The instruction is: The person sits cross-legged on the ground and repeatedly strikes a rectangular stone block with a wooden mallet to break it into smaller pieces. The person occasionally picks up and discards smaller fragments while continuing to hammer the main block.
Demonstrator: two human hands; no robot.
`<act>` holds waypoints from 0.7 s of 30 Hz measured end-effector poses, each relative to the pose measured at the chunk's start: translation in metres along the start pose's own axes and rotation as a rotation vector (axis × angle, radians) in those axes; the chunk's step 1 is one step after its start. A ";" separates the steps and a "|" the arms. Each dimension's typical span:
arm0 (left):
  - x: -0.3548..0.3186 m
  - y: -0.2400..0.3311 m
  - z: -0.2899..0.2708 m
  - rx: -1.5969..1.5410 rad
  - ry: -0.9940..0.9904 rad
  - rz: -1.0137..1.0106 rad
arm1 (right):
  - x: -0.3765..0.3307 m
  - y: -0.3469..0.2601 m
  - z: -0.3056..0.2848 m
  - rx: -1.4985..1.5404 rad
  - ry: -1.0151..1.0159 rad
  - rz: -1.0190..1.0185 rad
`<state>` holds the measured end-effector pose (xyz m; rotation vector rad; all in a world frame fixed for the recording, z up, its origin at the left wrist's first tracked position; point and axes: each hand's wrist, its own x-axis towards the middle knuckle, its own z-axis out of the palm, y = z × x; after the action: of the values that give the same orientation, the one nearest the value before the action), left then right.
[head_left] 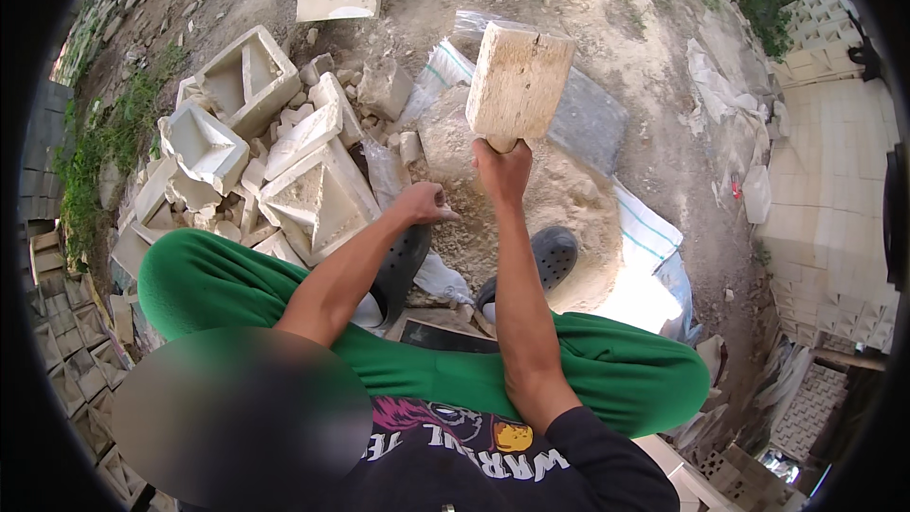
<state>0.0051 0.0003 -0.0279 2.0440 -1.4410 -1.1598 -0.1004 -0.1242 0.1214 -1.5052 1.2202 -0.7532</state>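
My right hand (pixel 504 171) is wrapped round the short handle of a wooden mallet (pixel 519 81). The mallet's broad, pale block head is raised above a heap of crushed, sandy rubble (pixel 569 213). Lower and to the left, my left hand (pixel 420 203) reaches over the near left part of this heap with its fingers curled in. Whatever those fingers hold, if anything, is too small to make out. The heap lies on white woven sheeting (pixel 649 220) with blue-green stripes, between and beyond my feet.
Broken pale moulded blocks (pixel 318 194) pile up at the left, beside a hollow box-shaped block (pixel 242 83). A rectangular block (pixel 338 0) lies farther off. Dark clogs (pixel 555 258) cover my feet. Stacked pale blocks (pixel 825 161) line the right side, near crumpled plastic (pixel 725 100).
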 end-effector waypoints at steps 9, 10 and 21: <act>-0.012 0.015 0.010 0.178 0.061 -0.221 | -0.017 0.138 0.021 -0.713 -0.150 0.327; -0.012 0.017 0.009 0.197 0.045 -0.251 | -0.019 0.139 0.017 -0.671 -0.145 0.378; -0.011 0.025 -0.004 0.017 0.056 -0.320 | -0.009 0.100 0.004 -0.322 -0.005 0.144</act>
<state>-0.0082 -0.0003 -0.0033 2.3611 -1.1279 -1.2002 -0.1313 -0.1121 0.0262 -1.6533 1.4811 -0.4717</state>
